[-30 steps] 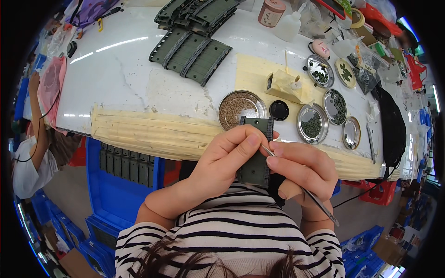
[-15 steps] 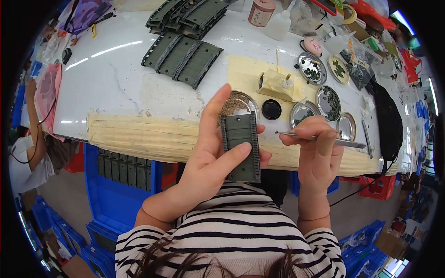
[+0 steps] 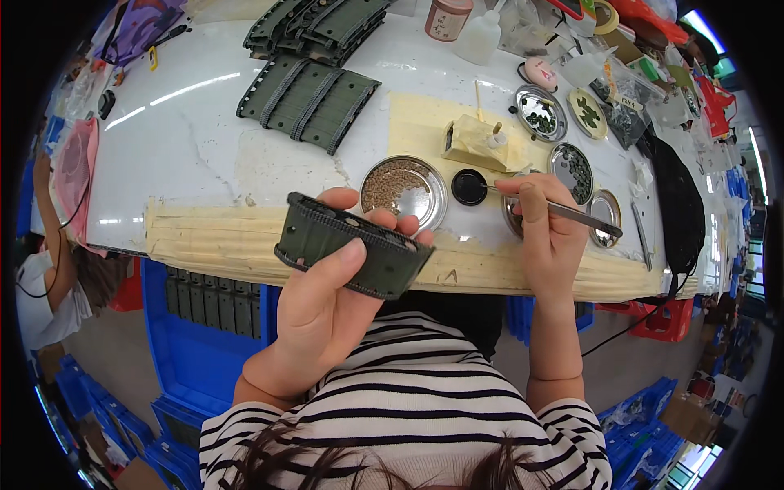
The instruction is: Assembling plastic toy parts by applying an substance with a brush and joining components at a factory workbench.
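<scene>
My left hand (image 3: 317, 306) is closed around a dark green curved plastic panel (image 3: 347, 249) with ribbed edges, tilted above the table's front edge. The thumb presses on its face and the fingers wrap behind. Metal tweezers (image 3: 584, 217) are pinched in my right hand (image 3: 554, 245), their tips at the right rim of a small black round dish (image 3: 469, 188). Whether the tips hold anything is too small to tell. Just beyond the panel sits a round metal dish (image 3: 420, 201) of small tan pieces.
More green panels (image 3: 309, 102) are stacked at the back left. Metal dishes of small dark green parts, one with its rim (image 3: 590, 196) showing, stand to the right beside a tape-wrapped block (image 3: 474, 140). A blue crate (image 3: 196, 343) with panels is below the table, left.
My left hand has moved left and turned the panel from upright to a slanted, sideways position. My right hand has risen slightly, bringing the tweezer tips up to the black dish.
</scene>
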A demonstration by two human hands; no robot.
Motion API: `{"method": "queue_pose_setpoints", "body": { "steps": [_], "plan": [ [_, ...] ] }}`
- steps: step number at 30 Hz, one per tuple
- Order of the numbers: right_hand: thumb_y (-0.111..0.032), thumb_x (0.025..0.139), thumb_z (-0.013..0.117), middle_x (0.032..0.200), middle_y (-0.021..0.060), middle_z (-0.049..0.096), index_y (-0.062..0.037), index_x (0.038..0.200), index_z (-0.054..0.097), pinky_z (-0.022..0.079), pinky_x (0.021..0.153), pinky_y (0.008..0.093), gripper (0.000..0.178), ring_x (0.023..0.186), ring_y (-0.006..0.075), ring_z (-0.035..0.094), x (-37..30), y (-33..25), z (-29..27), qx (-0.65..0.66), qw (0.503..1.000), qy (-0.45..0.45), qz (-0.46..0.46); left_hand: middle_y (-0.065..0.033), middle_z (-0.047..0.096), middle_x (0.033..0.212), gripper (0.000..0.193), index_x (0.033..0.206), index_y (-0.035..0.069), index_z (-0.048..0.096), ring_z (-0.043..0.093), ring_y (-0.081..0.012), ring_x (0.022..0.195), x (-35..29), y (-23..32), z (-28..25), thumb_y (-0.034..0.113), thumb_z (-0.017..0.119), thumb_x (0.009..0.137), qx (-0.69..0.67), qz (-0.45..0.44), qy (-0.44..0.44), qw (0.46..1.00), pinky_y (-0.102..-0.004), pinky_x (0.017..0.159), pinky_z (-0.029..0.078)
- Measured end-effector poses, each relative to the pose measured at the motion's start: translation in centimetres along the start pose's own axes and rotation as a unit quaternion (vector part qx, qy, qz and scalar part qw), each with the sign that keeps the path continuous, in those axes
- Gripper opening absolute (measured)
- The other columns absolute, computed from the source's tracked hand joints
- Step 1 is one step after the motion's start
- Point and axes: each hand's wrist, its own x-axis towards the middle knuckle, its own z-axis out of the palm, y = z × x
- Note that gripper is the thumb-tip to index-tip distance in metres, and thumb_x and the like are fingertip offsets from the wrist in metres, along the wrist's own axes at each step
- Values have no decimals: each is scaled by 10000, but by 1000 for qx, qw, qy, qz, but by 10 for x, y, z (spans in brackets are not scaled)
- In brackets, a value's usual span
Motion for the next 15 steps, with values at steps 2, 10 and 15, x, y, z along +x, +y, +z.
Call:
{"method": "queue_pose_setpoints", "body": {
  "steps": [2, 10, 15],
  "plan": [
    [-105, 905, 564, 744, 76, 622, 5, 846, 670, 408, 617, 262, 164, 674, 154, 519, 0, 3, 3, -21, 999, 0, -25, -161, 549, 1171, 401, 1275, 134, 372, 536, -260, 1115, -2, 4, 0, 59, 496, 902, 27, 12, 17, 999, -447, 990, 419],
    [-102, 882, 590, 764, 72, 636, -14, 845, 674, 410, 651, 291, 128, 697, 193, 520, 2, 6, 7, -66, 995, -11, -70, -219, 523, 1211, 435, 1298, 137, 329, 552, -271, 1102, 1, 8, 1, 64, 491, 901, 63, -22, 69, 995, -404, 930, 460],
    [-110, 878, 598, 767, 73, 638, -17, 842, 676, 406, 641, 298, 127, 695, 200, 510, 3, 7, 7, -79, 994, -15, -77, -215, 522, 1213, 479, 1305, 126, 318, 558, -255, 1095, 4, 6, 4, 24, 504, 876, 99, -35, 75, 992, -388, 918, 484]
  ]
}}
